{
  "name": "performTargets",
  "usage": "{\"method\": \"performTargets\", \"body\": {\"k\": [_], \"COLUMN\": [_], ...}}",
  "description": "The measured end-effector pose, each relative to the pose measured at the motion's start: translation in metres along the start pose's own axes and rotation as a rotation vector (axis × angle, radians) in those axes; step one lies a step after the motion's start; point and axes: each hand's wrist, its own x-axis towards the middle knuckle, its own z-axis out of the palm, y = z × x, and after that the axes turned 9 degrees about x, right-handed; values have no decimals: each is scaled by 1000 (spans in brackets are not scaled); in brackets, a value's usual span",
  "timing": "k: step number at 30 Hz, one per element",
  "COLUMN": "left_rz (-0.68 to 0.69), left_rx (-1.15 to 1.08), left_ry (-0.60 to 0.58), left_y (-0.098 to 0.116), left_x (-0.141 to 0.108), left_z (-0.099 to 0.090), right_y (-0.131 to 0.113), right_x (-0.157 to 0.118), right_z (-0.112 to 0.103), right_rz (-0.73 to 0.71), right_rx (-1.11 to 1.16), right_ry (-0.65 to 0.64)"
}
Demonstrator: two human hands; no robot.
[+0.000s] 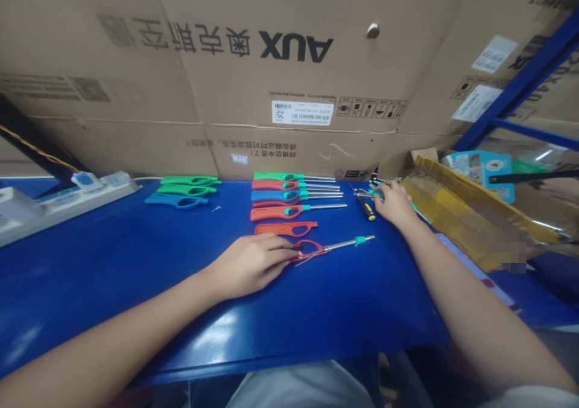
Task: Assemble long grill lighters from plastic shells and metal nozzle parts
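My left hand (259,263) is closed on the handle end of a red gas lighter (319,250). Its metal tube points right and carries a green piece near the tip. A separate orange-red handle shell (287,229) lies just behind it. At the back right, the fingers of my right hand (394,203) are curled down among small metal and green parts (375,192); what they pinch is hidden. Close to those fingers lies a black-and-yellow screwdriver (366,209). Several lighters in green, red and blue (277,198) lie in a row behind the shell, tubes pointing right.
Green handle shells (187,184) and a blue one (175,201) lie at the back left, near tiny metal bits (217,208). A white power strip (67,206) stands at the left. A large cardboard sheet (181,94) backs the blue table (136,287); a taped carton (470,215) stands right.
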Motion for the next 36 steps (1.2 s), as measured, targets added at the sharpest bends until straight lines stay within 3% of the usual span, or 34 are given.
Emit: {"method": "performTargets", "body": {"k": [5, 15, 20, 23, 24, 29, 36], "left_rz": [-1, 2, -13, -23, -25, -33, -49], "left_rx": [-4, 28, 27, 16, 13, 6, -27], "left_ry": [-1, -28, -40, -52, -55, -59, -49], "left_y": [0, -1, -2, -3, -3, -4, -3], "left_x": [0, 0, -1, -1, -1, -1, 3], "left_z": [0, 0, 0, 1, 1, 2, 0], "right_y": [2, -18, -50, -65, -68, -76, -86], "right_x": [1, -1, -18, -33, -36, -47, -56], "right_z": [4, -10, -14, -19, -20, -19, -15], "right_rz": [37, -93, -260, -530, -576, -682, -756], "right_rx": [66, 323, 502, 570, 572, 617, 609], "right_ry": [55, 114, -60, -336, -377, -350, -453]}}
